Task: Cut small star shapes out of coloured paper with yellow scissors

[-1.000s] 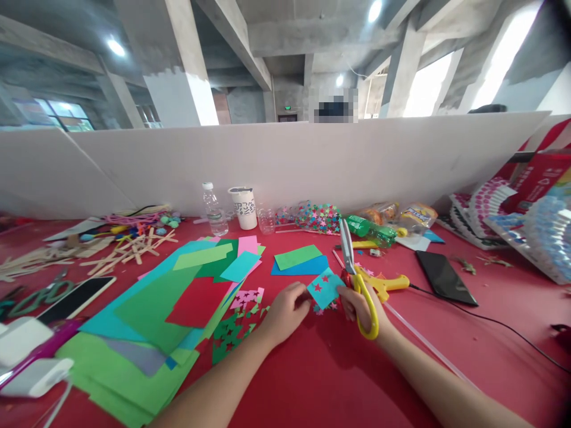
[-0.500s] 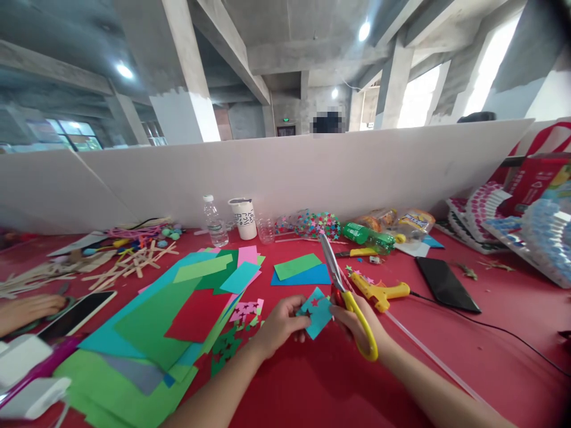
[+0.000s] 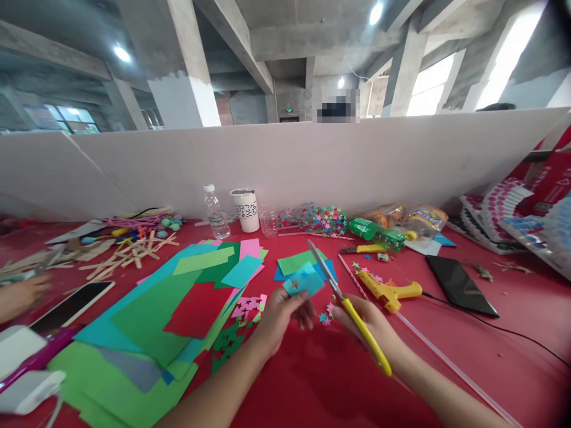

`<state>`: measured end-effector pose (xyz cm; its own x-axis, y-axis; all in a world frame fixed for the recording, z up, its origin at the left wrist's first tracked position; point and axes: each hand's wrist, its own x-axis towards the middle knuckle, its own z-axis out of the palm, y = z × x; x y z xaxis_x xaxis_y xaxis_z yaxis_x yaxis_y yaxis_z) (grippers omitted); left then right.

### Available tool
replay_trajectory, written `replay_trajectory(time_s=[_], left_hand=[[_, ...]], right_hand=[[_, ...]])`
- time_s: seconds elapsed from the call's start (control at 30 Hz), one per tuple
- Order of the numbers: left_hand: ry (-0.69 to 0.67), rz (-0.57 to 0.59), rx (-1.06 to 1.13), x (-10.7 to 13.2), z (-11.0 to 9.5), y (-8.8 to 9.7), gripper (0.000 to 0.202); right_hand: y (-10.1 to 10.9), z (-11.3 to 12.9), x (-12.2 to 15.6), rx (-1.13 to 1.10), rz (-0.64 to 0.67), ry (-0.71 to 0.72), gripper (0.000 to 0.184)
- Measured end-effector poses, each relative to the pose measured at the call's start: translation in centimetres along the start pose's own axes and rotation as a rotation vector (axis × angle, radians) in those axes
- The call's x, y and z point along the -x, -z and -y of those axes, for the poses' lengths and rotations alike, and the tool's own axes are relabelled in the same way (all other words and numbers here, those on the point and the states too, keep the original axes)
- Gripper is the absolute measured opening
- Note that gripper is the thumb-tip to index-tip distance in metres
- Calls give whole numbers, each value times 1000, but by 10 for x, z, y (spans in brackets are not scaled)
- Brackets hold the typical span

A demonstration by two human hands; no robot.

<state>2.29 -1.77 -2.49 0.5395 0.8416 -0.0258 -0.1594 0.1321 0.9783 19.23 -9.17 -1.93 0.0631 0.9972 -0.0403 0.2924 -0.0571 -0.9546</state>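
Along the far edge of the desk stand a clear water bottle, a white cup whose inside is hidden, and a small clear tumbler; beside them lies a clear bag filled with coloured paper stars, then a green bottle on its side and snack packets.

The desk is covered in red; a white partition board closes its far edge, with bare concrete pillars and ceiling lights beyond.

The cup bears black characters, too small to read.

Near the middle of the desk the left hand has its grip pinched on a teal paper piece, lifted off the surface; the right hand has its grip clenched on yellow-handled scissors, blades pointing to the far edge, just beside the paper.

A yellow glue gun and a black phone lie towards the right edge; a stack of coloured sheets lies towards the left; another person's hand rests at the left edge.
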Motion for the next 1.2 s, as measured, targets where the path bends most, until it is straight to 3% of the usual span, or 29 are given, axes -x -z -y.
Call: replay_trajectory(time_s=[0.13, 0.27, 0.53, 0.73, 0.83, 1.03, 1.2], left_hand=[[-155, -271, 122, -8, -8, 15, 25], [-184, -377, 188, -10, -14, 20, 20], [-144, -285, 147, -4, -17, 9, 21], [-190, -363, 183, -3, -21, 11, 22], [-171, -319, 184, -3, -20, 10, 22], [-145, -192, 236, 0, -17, 9, 13], [-152, -247, 235, -1, -17, 8, 13]], right_hand=[[3, 5, 4, 142, 138, 13, 41], [4, 10, 9, 337, 214, 4, 44], [0, 4, 9, 406, 216, -1, 44], [-1, 2, 11, 385, 196, -34, 45], [-2, 2, 11, 390, 218, -27, 45], [-4, 1, 13, 299, 181, -29, 45], [-2, 5, 15, 160, 266, -99, 49]])
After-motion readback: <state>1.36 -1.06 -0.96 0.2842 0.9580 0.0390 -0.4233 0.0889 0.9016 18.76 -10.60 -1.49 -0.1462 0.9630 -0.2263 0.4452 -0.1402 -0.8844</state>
